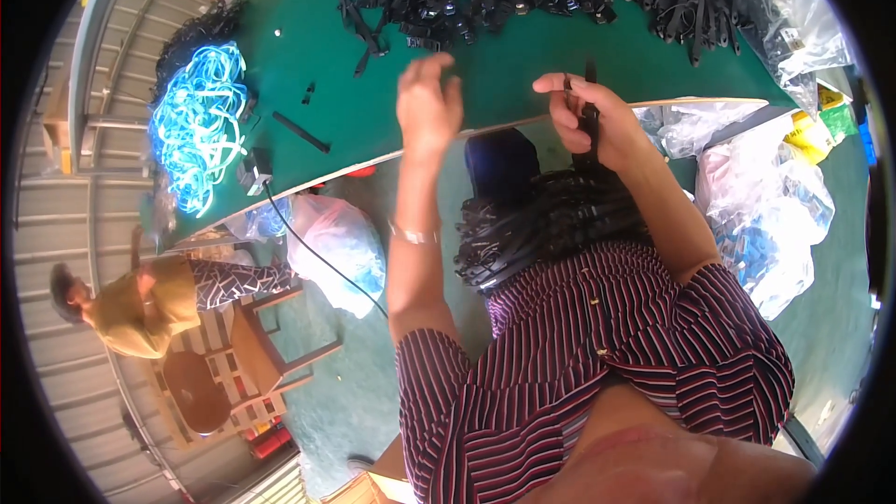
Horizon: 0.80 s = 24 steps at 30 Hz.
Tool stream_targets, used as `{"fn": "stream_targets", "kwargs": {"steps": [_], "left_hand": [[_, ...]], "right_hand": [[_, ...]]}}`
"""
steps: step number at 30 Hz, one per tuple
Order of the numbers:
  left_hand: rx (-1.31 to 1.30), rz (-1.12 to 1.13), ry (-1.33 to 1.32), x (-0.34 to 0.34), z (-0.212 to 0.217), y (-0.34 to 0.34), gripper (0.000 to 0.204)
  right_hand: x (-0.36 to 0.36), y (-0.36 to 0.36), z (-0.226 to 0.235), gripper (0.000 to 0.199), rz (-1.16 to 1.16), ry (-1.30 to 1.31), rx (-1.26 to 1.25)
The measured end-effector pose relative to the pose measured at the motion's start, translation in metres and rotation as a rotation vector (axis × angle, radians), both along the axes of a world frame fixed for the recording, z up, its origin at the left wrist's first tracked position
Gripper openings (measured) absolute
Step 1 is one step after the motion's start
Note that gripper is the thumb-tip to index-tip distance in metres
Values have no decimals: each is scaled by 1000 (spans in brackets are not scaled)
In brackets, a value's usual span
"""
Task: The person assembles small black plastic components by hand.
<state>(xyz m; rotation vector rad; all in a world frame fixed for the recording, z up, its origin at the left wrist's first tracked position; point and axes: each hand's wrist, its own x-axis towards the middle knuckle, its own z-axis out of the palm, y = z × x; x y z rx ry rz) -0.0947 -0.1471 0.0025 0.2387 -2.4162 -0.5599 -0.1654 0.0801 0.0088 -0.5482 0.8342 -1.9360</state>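
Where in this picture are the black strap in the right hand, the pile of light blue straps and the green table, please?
black strap (590,121), head view, stretch above the fingers.
pile of light blue straps (198,121), head view, middle of the heap.
green table (504,75), head view, bare top.

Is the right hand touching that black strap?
Touching. The head view shows the right hand closed around the black strap, whose end sticks up above the fingers.

Single head-worn fisheye view — looks steeply down, close over lap and forearms, facing the green tabletop (523,75) ahead — edges bend.
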Motion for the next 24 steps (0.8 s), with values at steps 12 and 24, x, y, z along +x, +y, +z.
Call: {"fn": "stream_targets", "kwargs": {"steps": [12, 24], "left_hand": [[-371, 185, -124, -43, -26, -51, 21], [1492, -367, 327, 22, -17, 80, 24]], "right_hand": [[7, 6, 0, 23, -81, 148, 180], [20, 4, -7, 33, -183, 478, 241]]}}
